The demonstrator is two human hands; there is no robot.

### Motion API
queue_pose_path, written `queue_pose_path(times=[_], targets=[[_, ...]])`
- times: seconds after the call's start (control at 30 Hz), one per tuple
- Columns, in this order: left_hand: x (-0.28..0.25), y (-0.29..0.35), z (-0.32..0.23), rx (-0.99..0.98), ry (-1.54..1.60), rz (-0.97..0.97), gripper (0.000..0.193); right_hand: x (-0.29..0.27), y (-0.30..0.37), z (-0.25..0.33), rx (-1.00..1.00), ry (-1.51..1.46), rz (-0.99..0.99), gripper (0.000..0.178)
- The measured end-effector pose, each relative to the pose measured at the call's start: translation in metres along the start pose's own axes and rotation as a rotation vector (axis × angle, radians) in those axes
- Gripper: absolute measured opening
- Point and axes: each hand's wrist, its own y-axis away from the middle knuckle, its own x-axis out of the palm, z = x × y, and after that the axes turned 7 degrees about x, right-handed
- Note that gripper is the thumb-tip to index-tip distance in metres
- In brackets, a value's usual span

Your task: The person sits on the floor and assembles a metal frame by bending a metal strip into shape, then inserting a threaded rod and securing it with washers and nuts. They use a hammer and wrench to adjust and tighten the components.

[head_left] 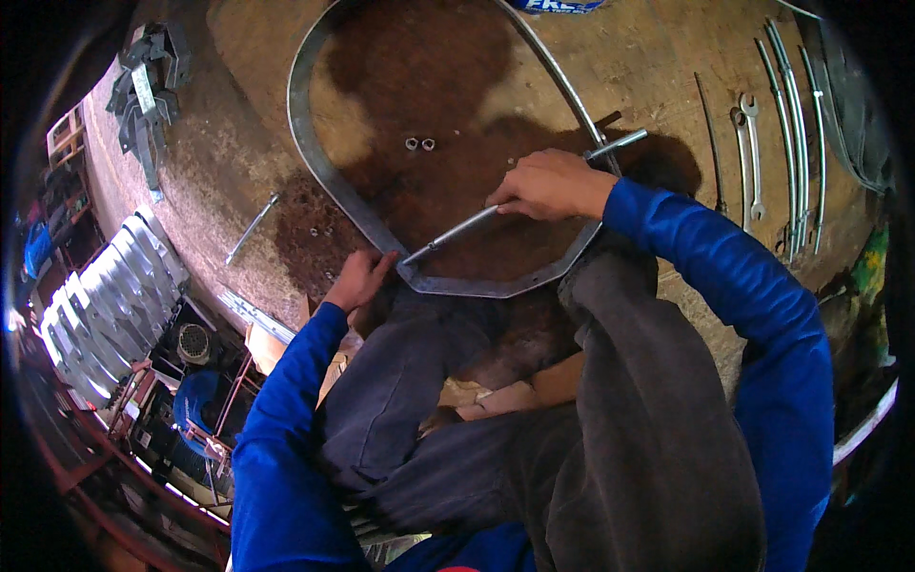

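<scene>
A bent flat steel band (307, 133) forms a rounded frame on the floor in front of my knees. My right hand (553, 186) is closed around a metal rod (467, 229) that slants across the frame to its near left corner. A metal bar end (620, 145) sticks out past the frame's right side; my hand hides whether it belongs to the same rod. At the near left corner, my left hand (360, 278) grips the outside of the band beside the rod's end, its fingertips partly hidden. Two nuts (420, 144) lie inside the frame.
Two wrenches (751, 157) and several long rods (791, 143) lie at the right. A short bolt-like rod (253, 229) rests at the left. Dark metal brackets (148, 100) lie at the far left, with stacked shiny curved metal pieces (114, 305) nearer.
</scene>
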Motion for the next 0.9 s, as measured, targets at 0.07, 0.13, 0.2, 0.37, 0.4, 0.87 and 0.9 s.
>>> queue_pose_path(times=[0.07,0.13,0.2,0.37,0.4,0.87,0.9], targets=[[-0.001,-0.001,-0.003,0.043,0.048,-0.039,0.048,0.001,0.001,-0.001,-0.012,-0.012,-0.007,0.028],[0.001,-0.006,0.001,0.069,-0.022,-0.031,0.049,0.003,0.0,-0.002,-0.041,-0.041,-0.023,0.026],[0.001,-0.005,0.001,0.044,-0.051,-0.018,0.049,0.012,0.008,0.029,0.01,0.018,-0.034,0.022],[0.002,-0.002,0.003,0.018,-0.062,-0.029,0.049,0.012,0.024,0.054,0.061,-0.042,-0.011,0.021],[0.002,-0.002,0.004,0.027,-0.056,-0.028,0.049,0.012,0.022,0.045,0.046,-0.086,-0.02,0.022],[-0.002,-0.005,-0.001,-0.03,-0.027,0.03,0.045,0.037,-0.018,0.034,-0.054,-0.061,-0.025,0.027],[-0.003,-0.004,-0.003,-0.006,-0.03,0.018,0.045,0.036,-0.017,0.034,-0.041,-0.064,-0.01,0.027]])
